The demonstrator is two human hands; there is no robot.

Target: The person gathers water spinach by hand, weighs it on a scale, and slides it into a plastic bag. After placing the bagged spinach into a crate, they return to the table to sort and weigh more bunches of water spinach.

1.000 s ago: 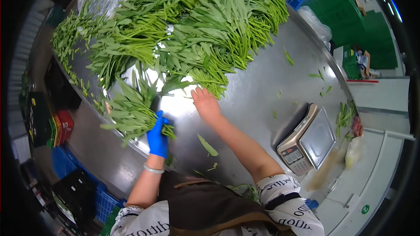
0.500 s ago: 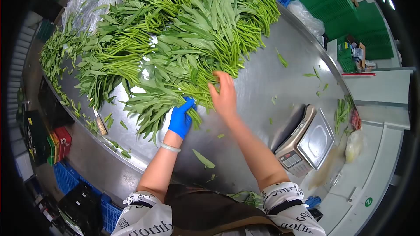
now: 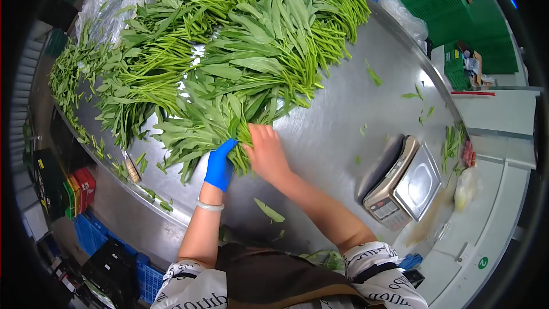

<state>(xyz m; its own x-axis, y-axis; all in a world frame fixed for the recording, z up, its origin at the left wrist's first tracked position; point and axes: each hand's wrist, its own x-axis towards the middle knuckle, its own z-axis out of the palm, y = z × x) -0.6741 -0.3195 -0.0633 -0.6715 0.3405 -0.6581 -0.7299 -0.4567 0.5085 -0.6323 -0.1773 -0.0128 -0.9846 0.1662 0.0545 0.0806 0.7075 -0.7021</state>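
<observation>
My left hand point(image 3: 219, 167), in a blue glove, is closed around the stems of a bunch of water spinach point(image 3: 197, 129). The leaves of this bunch fan out to the left, and its cut stem ends poke out beside the glove. Bare and close by, my right hand point(image 3: 267, 151) has its fingers curled against the stems from the right; its fingertips are partly hidden in the greens. Just beyond both hands lie large rows of water spinach point(image 3: 274, 40), leaves to the left and stems to the right.
On the steel table point(image 3: 326, 154) a weighing scale point(image 3: 403, 183) stands at the right. A knife with a wooden handle point(image 3: 131, 167) lies near the left edge. Loose leaves point(image 3: 269, 210) are scattered about. A clear plastic bag point(image 3: 111, 8) sits at the back left, green crates point(image 3: 426, 3) at the back right.
My right hand has moved down and left from the pile to the bunch, bringing more stems against it. My left hand shifted slightly left, and the held bunch looks fuller.
</observation>
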